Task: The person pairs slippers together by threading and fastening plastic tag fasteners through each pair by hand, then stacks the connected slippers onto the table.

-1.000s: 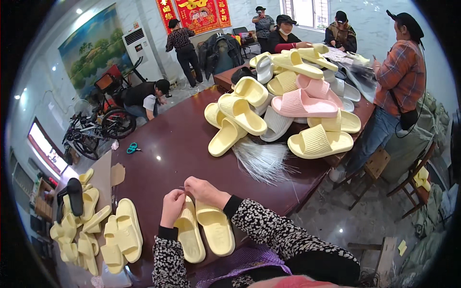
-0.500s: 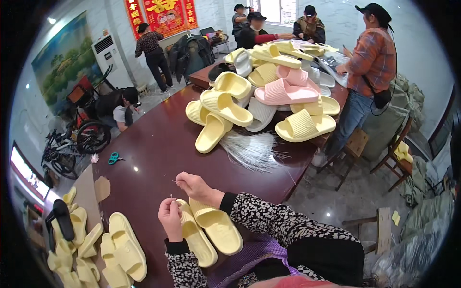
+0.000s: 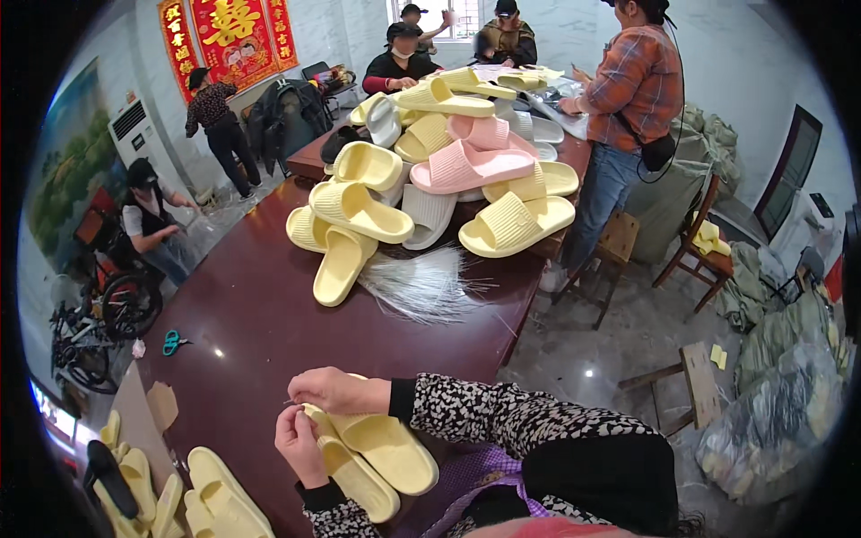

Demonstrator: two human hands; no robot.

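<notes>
My right hand (image 3: 334, 392) and my left hand (image 3: 300, 446) are close together, fingers pinched, above the toe ends of a pair of yellow slippers (image 3: 396, 450). A thin strand shows faintly at the fingertips; most of it is hidden by the fingers. The slippers lie side by side on the dark red table (image 3: 260, 323), their heels toward me. Beyond my hands lies a fanned bundle of clear plastic strands (image 3: 421, 285). Behind it rises a pile of yellow slippers (image 3: 359, 212), with pink slippers (image 3: 471, 166) and grey ones among them.
Teal-handled scissors (image 3: 171, 342) lie at the table's left edge. More yellow slippers (image 3: 220, 498) and a black one (image 3: 112, 480) are at lower left, by a cardboard piece (image 3: 161, 405). A person in a plaid shirt (image 3: 632, 85) stands at the far right; others are farther back. Wooden stools stand right.
My view has shifted, so the table and pile sit farther left. My hands have come closer together. The person by the bicycles, bent down before, is now upright.
</notes>
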